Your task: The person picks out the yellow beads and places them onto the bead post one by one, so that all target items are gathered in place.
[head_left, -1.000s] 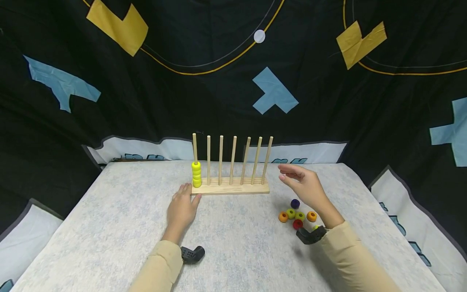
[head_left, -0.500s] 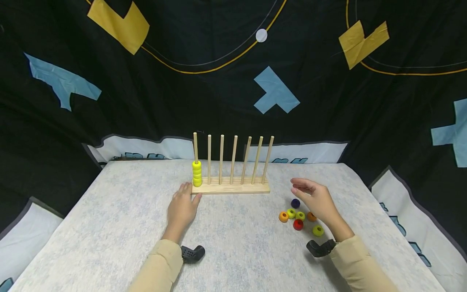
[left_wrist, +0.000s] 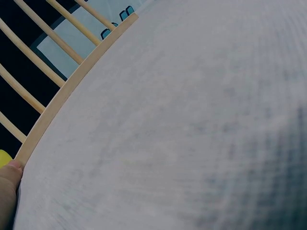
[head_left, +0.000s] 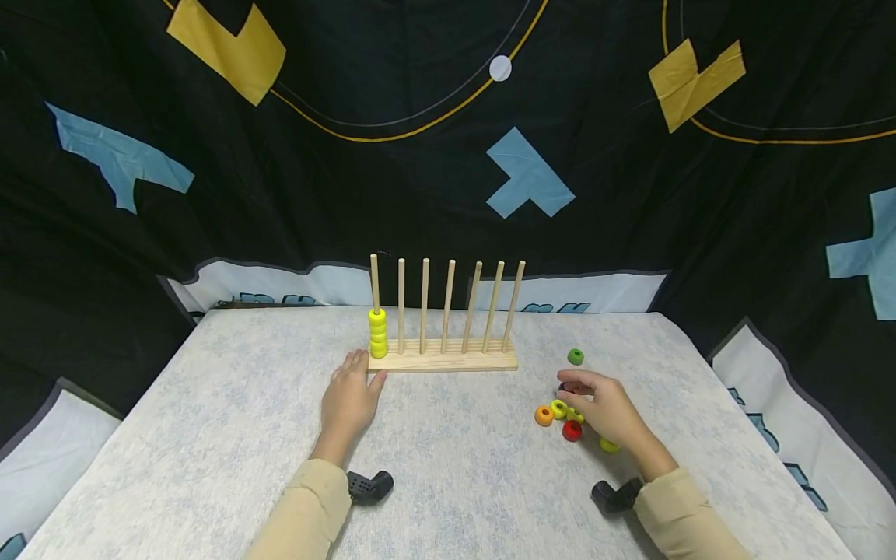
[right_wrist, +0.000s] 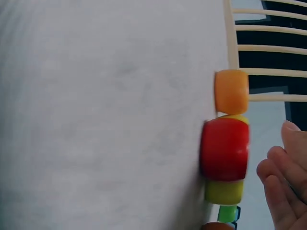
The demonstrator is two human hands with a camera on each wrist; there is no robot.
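Note:
A wooden peg stand (head_left: 448, 362) has a row of upright pegs, with several yellow beads (head_left: 378, 334) stacked on its leftmost peg. My left hand (head_left: 348, 406) rests at the stand's left front corner, its fingers fairly straight along the end. The left thumb (left_wrist: 12, 175) touches the front edge. My right hand (head_left: 607, 408) hovers over loose beads, fingers loosely bent and apart from the thumb. Behind its fingertips a dark purple bead (head_left: 564, 386) is partly hidden. Nearby lie an orange bead (head_left: 544, 416), a yellow-green bead (head_left: 558, 409) and a red bead (right_wrist: 224, 149).
A green bead (head_left: 575, 356) lies beyond the right hand. Another yellow-green bead (head_left: 609, 446) is partly covered beneath it. The pale table (head_left: 448, 467) ends at a black patterned curtain (head_left: 420, 202) behind the stand.
My right hand has moved right, then nearer me and down over the loose beads. The green bead has come into view behind it. The left hand stays at the stand's corner.

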